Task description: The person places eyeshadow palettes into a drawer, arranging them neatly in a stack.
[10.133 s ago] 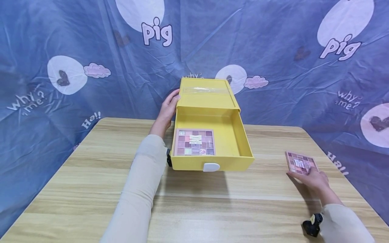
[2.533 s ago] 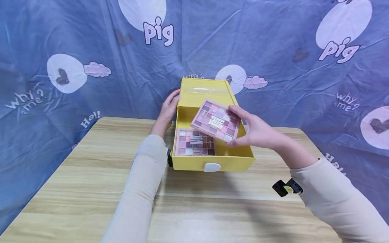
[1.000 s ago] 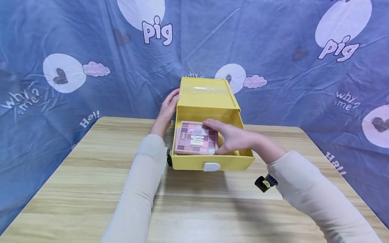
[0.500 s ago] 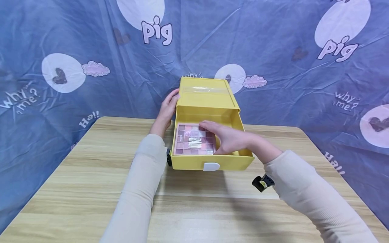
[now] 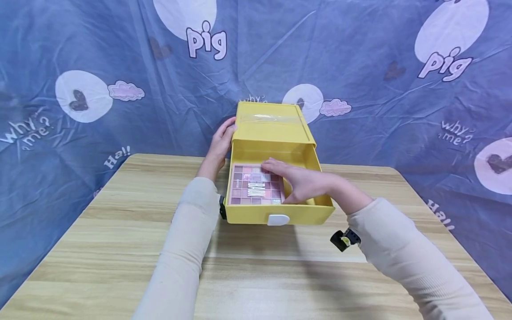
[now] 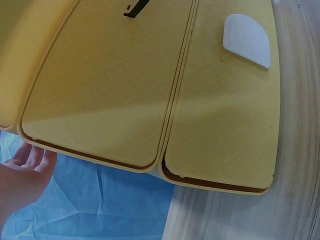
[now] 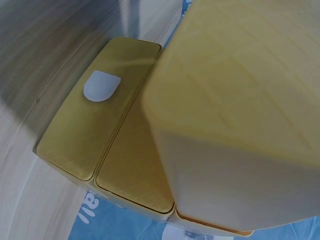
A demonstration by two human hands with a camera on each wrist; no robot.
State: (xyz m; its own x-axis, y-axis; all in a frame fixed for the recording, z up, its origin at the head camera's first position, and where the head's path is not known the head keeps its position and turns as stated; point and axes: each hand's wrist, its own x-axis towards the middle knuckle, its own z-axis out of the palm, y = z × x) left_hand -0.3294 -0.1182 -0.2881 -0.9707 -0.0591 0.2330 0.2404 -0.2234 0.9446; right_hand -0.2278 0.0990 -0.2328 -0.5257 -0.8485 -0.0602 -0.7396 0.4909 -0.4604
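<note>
A yellow drawer cabinet (image 5: pixel 276 129) stands at the table's back, its top drawer (image 5: pixel 246 215) pulled out. Inside the drawer's left half lies a pink eyeshadow palette (image 5: pixel 250 186), which covers the second palette beneath it. My right hand (image 5: pixel 306 181) grips its right side, thumb at the near edge and fingers at the far edge. My left hand (image 5: pixel 220 144) rests against the cabinet's left side. The left wrist view shows the fingers of that hand (image 6: pixel 27 175) at the side, beside the lower drawer fronts. In the right wrist view the drawer's underside (image 7: pixel 240 75) hides the right hand.
A white pull tab (image 5: pixel 278 219) sits on the drawer's front. Lower drawers have their own fronts (image 7: pixel 75 125), one with a white tab (image 7: pixel 101 86). The wooden table (image 5: pixel 120 249) reaches forward, and a blue printed cloth (image 5: pixel 132 53) hangs behind.
My right hand has carried the palette from the table's right side into the drawer, over the other one. Lately it has lowered a little, nearer the left wall. My left hand stays put.
</note>
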